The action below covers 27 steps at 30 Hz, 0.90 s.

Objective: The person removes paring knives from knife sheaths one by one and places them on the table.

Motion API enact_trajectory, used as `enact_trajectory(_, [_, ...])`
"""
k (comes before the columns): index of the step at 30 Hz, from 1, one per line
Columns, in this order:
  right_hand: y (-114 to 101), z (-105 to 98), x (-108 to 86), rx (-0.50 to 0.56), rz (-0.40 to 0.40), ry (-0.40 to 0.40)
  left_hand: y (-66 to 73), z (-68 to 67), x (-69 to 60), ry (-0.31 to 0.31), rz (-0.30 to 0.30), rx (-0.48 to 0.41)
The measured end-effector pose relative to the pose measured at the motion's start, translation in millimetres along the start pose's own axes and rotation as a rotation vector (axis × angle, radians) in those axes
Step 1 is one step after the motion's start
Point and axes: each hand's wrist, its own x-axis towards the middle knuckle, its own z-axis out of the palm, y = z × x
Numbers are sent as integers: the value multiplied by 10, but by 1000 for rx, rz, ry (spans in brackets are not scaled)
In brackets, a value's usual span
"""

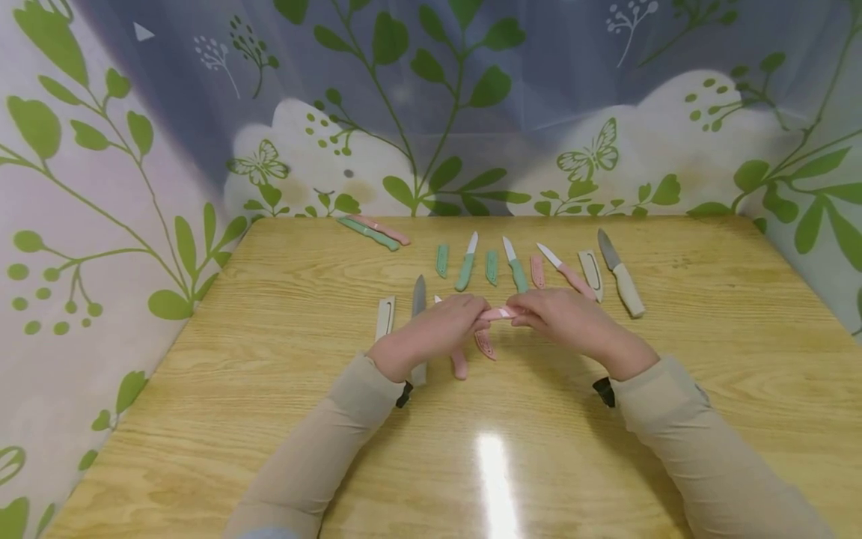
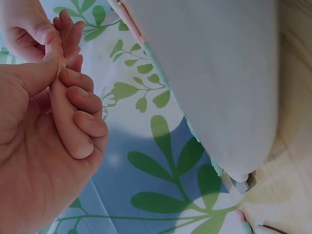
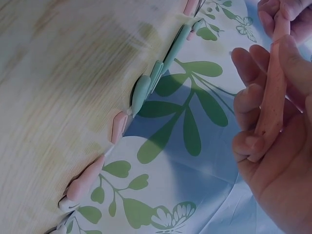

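Over the middle of the table, my left hand (image 1: 444,320) grips the pink handle of a small knife (image 2: 70,119), its fingers curled round it. My right hand (image 1: 566,318) holds a pink slotted sheath (image 3: 274,92) between thumb and fingers, in line with the knife. A pale patch shows on the pink piece between the hands; how much blade is covered cannot be told. Beneath the hands lie another pink knife (image 1: 459,364) and a pink sheath (image 1: 485,344). Beside the left wrist are a large beige-handled knife (image 1: 419,296) and its beige sheath (image 1: 385,316).
At the back left lie a green knife (image 1: 370,233) and a pink knife (image 1: 387,227), side by side. Behind the hands are green knives (image 1: 466,271), green sheaths (image 1: 441,260), a pink sheath (image 1: 537,271), a pink knife (image 1: 572,277), a beige sheath (image 1: 591,274) and a beige-handled knife (image 1: 626,288).
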Motion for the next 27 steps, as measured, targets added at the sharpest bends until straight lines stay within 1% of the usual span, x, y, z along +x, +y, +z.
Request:
enact_trajectory(5, [-7,-10,-7,2,8,-7,1,6,-6,-24,-27,-24])
enact_trajectory(12, [-8,-9,-5,7,21,-13,-2,18,0,-11,-4,7])
enact_trajectory(19, [3,-10,2,29,36,-30,1,7,8,-10,-24,28])
enact_trajectory(27, [19,-9,2,43,39,-39,7,2,5,-12,-28,34])
